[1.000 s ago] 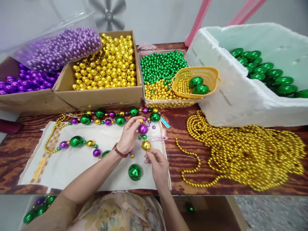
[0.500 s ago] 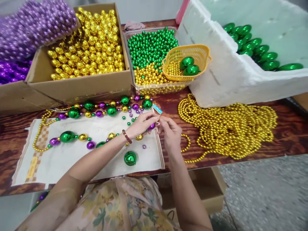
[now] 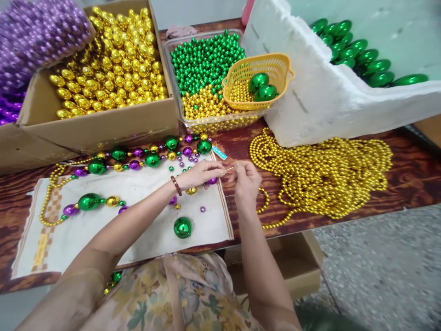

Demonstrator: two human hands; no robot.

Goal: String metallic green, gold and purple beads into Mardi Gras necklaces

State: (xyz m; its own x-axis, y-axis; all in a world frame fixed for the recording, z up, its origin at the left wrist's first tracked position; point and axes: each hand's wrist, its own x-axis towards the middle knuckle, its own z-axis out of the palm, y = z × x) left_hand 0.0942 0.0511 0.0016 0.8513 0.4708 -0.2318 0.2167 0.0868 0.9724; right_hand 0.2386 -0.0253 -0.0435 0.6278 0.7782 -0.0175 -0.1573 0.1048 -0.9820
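Observation:
My left hand [image 3: 200, 175], with a brown bead bracelet [image 3: 175, 185] at its wrist, pinches one end of a thin pale strand [image 3: 230, 168]. Just to its right, my right hand [image 3: 248, 179] is closed at the strand's other end; its fingertips are partly hidden. Beneath the left fingers, a purple bead [image 3: 211, 180] and a gold bead [image 3: 191, 191] show. A bead necklace of green, purple and gold, with a large green bead [image 3: 89, 201], lies on the white cloth [image 3: 138, 239], partly covered by my left forearm. A loose green ball [image 3: 182, 227] sits nearer me.
At the back stand a carton of gold beads [image 3: 103, 122], a clear tub [image 3: 184, 120] of small green and gold beads with a yellow basket [image 3: 237, 69] in it, and a white foam box [image 3: 292, 110]. Gold bead chains [image 3: 330, 179] lie right; a blue label [image 3: 219, 152] lies beyond my hands.
My hands have moved slightly apart, and the thin strand now shows between them. The blue label is now clear of my fingers. The whole view has shifted a little.

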